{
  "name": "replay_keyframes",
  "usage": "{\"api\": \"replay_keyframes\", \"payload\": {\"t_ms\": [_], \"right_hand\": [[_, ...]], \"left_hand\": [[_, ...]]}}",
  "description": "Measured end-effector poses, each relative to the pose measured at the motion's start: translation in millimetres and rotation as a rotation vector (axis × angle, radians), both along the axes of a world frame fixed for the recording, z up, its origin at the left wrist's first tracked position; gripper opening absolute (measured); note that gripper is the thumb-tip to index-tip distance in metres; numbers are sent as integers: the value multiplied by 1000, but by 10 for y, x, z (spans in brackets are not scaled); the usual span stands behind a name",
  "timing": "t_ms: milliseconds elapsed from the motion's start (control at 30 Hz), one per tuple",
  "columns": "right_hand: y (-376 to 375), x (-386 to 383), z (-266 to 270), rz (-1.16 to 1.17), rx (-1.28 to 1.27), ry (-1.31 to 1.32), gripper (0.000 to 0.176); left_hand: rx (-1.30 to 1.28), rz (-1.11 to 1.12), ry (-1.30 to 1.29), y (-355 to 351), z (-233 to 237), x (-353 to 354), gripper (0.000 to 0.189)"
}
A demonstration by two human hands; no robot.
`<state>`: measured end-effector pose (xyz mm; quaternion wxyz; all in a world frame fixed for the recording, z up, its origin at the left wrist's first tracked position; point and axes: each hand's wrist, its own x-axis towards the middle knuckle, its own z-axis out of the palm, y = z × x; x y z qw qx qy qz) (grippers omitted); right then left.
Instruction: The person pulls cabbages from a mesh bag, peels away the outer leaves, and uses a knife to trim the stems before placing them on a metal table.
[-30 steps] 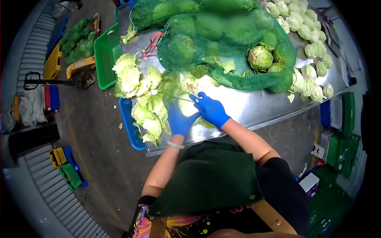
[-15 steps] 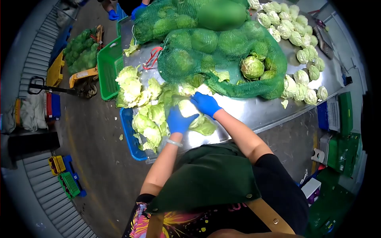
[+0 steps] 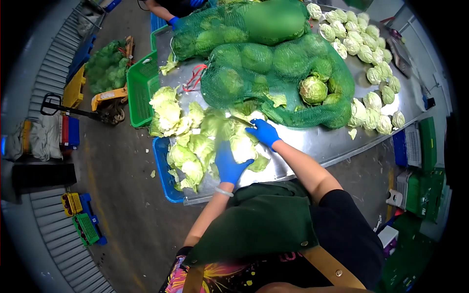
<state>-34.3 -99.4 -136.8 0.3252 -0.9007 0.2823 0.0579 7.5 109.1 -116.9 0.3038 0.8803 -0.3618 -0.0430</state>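
Cabbage (image 3: pixel 244 146) pulled nearer | left hand (image 3: pixel 229 165) grips it | right hand (image 3: pixel 264 133) fisted on knife (image 3: pixel 240 120)

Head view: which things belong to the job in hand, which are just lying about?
Job in hand: left hand, cabbage, right hand, knife, cut leaves.
Lying about: green crate, pallet jack, floor crates.
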Motion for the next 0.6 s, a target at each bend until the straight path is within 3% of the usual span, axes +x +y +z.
{"api": "replay_keyframes", "payload": {"t_ms": [100, 200, 267, 300, 333, 367, 400, 467, 533, 600], "right_hand": [[176, -171, -60, -229, 101, -80, 51], [-190, -299, -522, -378, 95, -56, 46], [-321, -374, -686, -348, 106, -16, 46], [-235, -438, -832, -289, -91, -286, 49], [-138, -474, -556, -276, -60, -353, 47], [-36, -464, 13, -262, 14, -275, 44], [59, -440, 404, -246, 78, -207, 42], [231, -490, 427, -170, 102, -385, 36], [394, -518, 303, -110, 354, -427, 38], [581, -538, 326, -171, 399, -363, 43]], "left_hand": [[-83, -119, 58, 253, 17, 0, 108], [50, -252, 70, 435, 136, 20, 109], [43, -253, 65, 454, 161, 102, 100], [42, -232, 140, 476, 118, 125, 94], [43, -211, 225, 516, 76, 82, 89], [-29, -187, 75, 470, 152, 71, 71], [-33, -184, 77, 434, 197, 80, 71], [2, -214, 23, 406, 240, 81, 61], [14, -198, -51, 327, 214, 51, 55], [32, -196, -131, 292, 170, 109, 49]]}}
